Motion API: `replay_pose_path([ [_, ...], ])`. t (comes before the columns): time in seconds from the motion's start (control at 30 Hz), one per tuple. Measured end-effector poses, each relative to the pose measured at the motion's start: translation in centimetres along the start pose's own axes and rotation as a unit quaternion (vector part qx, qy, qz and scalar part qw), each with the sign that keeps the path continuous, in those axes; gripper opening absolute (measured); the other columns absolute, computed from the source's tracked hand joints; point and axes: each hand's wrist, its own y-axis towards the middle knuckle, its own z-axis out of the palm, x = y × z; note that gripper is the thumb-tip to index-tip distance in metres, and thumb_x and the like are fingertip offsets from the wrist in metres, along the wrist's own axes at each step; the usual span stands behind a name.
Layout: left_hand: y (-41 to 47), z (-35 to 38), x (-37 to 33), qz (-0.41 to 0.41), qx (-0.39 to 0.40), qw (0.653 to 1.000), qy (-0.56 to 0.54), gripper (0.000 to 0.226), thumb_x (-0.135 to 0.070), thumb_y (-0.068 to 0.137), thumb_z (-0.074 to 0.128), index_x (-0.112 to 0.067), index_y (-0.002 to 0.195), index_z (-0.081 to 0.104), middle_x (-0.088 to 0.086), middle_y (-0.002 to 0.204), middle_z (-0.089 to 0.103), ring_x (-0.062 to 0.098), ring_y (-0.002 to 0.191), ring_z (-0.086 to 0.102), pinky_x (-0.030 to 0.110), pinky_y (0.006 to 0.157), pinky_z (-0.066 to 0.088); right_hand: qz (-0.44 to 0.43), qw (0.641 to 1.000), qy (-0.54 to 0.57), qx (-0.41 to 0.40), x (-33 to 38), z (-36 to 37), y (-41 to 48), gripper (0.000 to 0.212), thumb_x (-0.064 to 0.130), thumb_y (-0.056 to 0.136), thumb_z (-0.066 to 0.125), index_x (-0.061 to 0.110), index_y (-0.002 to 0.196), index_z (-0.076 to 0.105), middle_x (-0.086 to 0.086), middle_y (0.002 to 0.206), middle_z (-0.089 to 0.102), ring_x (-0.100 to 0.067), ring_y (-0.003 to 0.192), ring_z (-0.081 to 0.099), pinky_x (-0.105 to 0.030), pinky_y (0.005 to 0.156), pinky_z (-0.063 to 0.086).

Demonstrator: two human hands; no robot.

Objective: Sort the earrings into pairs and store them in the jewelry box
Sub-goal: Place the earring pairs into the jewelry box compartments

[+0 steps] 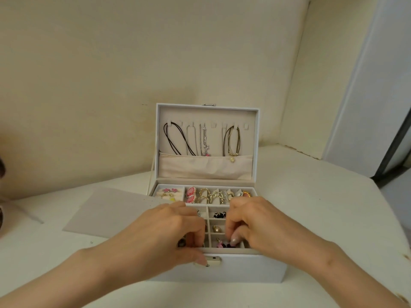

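Grey sheet (115, 210) on wht table (322, 218), wall (111, 74) behind.

The left hand (169, 227) hides the jewelry box (244, 270) compartments at 9 o'clock, the right hand (255, 223) those at 3 o'clock; what either holds is unclear. Dark objects (1, 167) at the frame's 9 o'clock edge are cropped
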Motion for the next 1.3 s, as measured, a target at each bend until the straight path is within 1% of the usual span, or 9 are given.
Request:
replay_pose_path([
  [0.13, -0.1, 0.0, -0.3, -0.013, 0.012, 1.000, 0.018, 0.040, -0.067, 0.070, 0.057, -0.034, 0.089, 0.046, -0.018, 0.089, 0.051, -0.001, 0.087, 0.038, 0.007, 0.066, 0.029, 0.002, 1.000, 0.009, -0.027, 0.2, 0.3, -0.1, 0.024, -0.002, 0.075, 0.064, 0.021, 0.070, 0.063, 0.015, 0.070, 0.051, -0.002, 0.066, 0.054, -0.013, 0.059, 0.041],
  [0.27, -0.2, -0.3, -0.8, -0.016, 0.012, 0.999, 0.030, 0.034, -0.057, 0.075, 0.064, -0.031, 0.093, 0.050, -0.018, 0.094, 0.050, 0.000, 0.089, 0.037, 0.007, 0.065, 0.028, 0.004, 0.995, 0.076, -0.062, 0.3, 0.2, -0.9, 0.012, 0.004, 0.079, 0.068, 0.014, 0.076, 0.074, 0.013, 0.069, 0.061, 0.000, 0.074, 0.058, -0.010, 0.064, 0.041],
  [0.4, -0.8, 0.2, -0.3, 0.013, -0.017, 0.996, 0.088, 0.035, -0.052, 0.067, 0.073, -0.030, 0.086, 0.055, -0.015, 0.088, 0.057, 0.007, 0.081, 0.046, 0.010, 0.058, 0.024, 0.007, 0.985, 0.126, -0.117, 0.2, -0.7, -2.1, 0.012, 0.012, 0.077, 0.074, 0.022, 0.082, 0.077, 0.009, 0.076, 0.066, -0.002, 0.073, 0.057, -0.011, 0.066, 0.041],
  [0.5, -1.1, 0.9, -0.3, 0.023, -0.038, 0.989, 0.139, 0.043, -0.051, 0.049, 0.083, -0.031, 0.073, 0.052, -0.016, 0.070, 0.055, 0.009, 0.065, 0.054, 0.014, 0.053, 0.028, 0.011, 0.997, 0.043, -0.060, 0.8, -0.1, -2.9, 0.014, 0.029, 0.072, 0.078, 0.029, 0.085, 0.074, 0.010, 0.078, 0.059, -0.003, 0.071, 0.050, -0.020, 0.068, 0.043],
  [0.57, -1.2, 1.2, -0.5, 0.027, -0.055, 0.988, 0.145, 0.046, -0.049, 0.044, 0.086, -0.030, 0.069, 0.053, -0.016, 0.067, 0.055, 0.010, 0.061, 0.055, 0.016, 0.050, 0.031, 0.011, 0.998, -0.006, -0.064, 1.5, 0.8, -3.2, 0.018, 0.031, 0.075, 0.076, 0.026, 0.091, 0.072, 0.010, 0.082, 0.055, -0.003, 0.073, 0.048, -0.023, 0.071, 0.043],
  [0.73, -1.3, 0.9, -1.5, 0.033, -0.069, 0.981, 0.176, 0.042, -0.044, 0.039, 0.088, -0.027, 0.060, 0.056, -0.012, 0.059, 0.057, 0.013, 0.057, 0.057, 0.015, 0.051, 0.037, -0.009, 0.995, -0.016, -0.100, 1.9, 1.2, -3.4, 0.015, 0.025, 0.076, 0.076, 0.016, 0.088, 0.073, 0.013, 0.078, 0.051, -0.002, 0.068, 0.045, -0.010, 0.064, 0.033],
  [1.1, -4.1, 0.0, -2.3, 0.041, -0.088, 0.977, 0.190, 0.041, -0.043, 0.038, 0.087, -0.025, 0.059, 0.058, -0.011, 0.058, 0.059, 0.016, 0.057, 0.057, 0.019, 0.051, 0.040, -0.044, 0.993, 0.031, -0.104, 4.0, 1.6, -5.0, 0.010, 0.024, 0.071, 0.079, 0.017, 0.075, 0.072, 0.012, 0.072, 0.057, -0.007, 0.068, 0.052, -0.027, 0.066, 0.045],
  [1.2, -5.4, 0.1, -3.0, 0.033, -0.065, 0.977, 0.200, 0.043, -0.048, 0.034, 0.086, -0.027, 0.057, 0.056, -0.013, 0.057, 0.057, 0.011, 0.055, 0.056, 0.015, 0.050, 0.038, -0.055, 0.994, 0.008, -0.091, 4.8, 2.3, -5.6, 0.010, 0.029, 0.073, 0.078, 0.022, 0.076, 0.071, 0.013, 0.073, 0.057, -0.005, 0.070, 0.052, -0.024, 0.065, 0.044],
  [1.3, -6.8, 0.5, -3.4, 0.022, -0.081, 0.981, 0.175, 0.038, -0.043, 0.044, 0.087, -0.027, 0.064, 0.059, -0.013, 0.064, 0.058, 0.013, 0.061, 0.057, 0.017, 0.051, 0.040, -0.046, 0.995, -0.016, -0.085, 5.2, 2.3, -5.9, 0.011, 0.033, 0.075, 0.075, 0.026, 0.080, 0.070, 0.013, 0.078, 0.056, -0.003, 0.071, 0.049, -0.019, 0.065, 0.038],
])
